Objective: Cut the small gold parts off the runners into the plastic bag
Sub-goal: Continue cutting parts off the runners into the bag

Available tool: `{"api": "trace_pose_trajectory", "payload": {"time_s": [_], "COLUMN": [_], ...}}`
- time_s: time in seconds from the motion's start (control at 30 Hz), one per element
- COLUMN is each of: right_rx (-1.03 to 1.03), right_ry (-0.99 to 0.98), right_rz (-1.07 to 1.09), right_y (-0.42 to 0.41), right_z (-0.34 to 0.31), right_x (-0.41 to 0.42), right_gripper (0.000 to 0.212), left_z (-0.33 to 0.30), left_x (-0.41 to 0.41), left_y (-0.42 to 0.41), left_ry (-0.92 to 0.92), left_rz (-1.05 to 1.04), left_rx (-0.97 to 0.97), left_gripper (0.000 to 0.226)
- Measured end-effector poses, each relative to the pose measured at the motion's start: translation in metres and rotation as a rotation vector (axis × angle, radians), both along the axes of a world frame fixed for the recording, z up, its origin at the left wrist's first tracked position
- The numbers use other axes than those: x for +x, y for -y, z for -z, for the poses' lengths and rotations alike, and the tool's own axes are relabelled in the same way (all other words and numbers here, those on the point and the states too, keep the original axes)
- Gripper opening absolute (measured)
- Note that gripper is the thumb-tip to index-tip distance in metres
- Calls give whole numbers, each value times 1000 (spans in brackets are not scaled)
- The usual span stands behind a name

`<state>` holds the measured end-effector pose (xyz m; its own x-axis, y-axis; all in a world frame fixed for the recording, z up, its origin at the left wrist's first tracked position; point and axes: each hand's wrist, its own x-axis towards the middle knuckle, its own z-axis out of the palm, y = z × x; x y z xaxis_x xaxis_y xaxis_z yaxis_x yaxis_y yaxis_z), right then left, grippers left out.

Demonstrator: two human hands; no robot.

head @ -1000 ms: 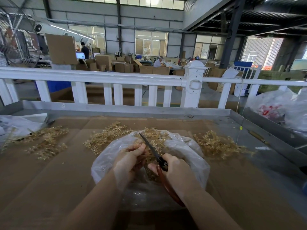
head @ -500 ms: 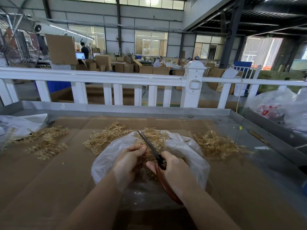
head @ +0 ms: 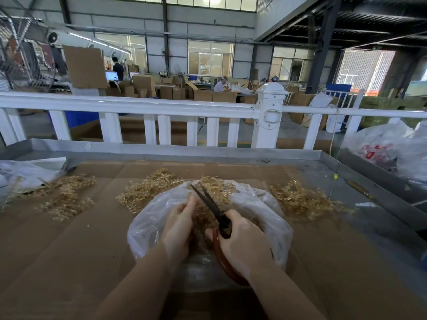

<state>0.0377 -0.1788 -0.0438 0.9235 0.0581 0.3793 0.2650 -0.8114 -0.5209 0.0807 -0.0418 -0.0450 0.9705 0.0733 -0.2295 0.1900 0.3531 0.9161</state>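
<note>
Snipping is under way: the right hand [head: 245, 241] grips the scissors [head: 211, 207], blades parted toward 11 o'clock, while the left hand [head: 179, 227] pinches a gold runner [head: 205, 218] over the plastic bag [head: 272, 218] mid-tabletop. Next, I judge, close the blades on a part.

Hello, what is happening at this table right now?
A person is trimming gold parts over an open plastic bag. The right hand grips scissors, blades slightly apart. The left hand holds a gold runner at the blades. More runner piles lie on the cardboard around the bag.
</note>
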Motion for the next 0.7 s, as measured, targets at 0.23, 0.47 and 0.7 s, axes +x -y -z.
{"api": "trace_pose_trajectory", "payload": {"time_s": [0.23,0.47,0.7], "right_rx": [-29,-30,8], "right_ry": [87,184,256], "right_rz": [79,92,112], "right_y": [-2,-4,-5], "right_z": [16,23,22], "right_x": [-3,-4,-8], "right_gripper": [37,42,44], "left_z": [8,19,24], "left_x": [-5,-11,-13], "left_y": [-1,1,0], "left_ry": [-14,184,265], "left_rz": [-63,-72,-157], "left_rx": [-78,23,97], "left_gripper": [21,14,14]}}
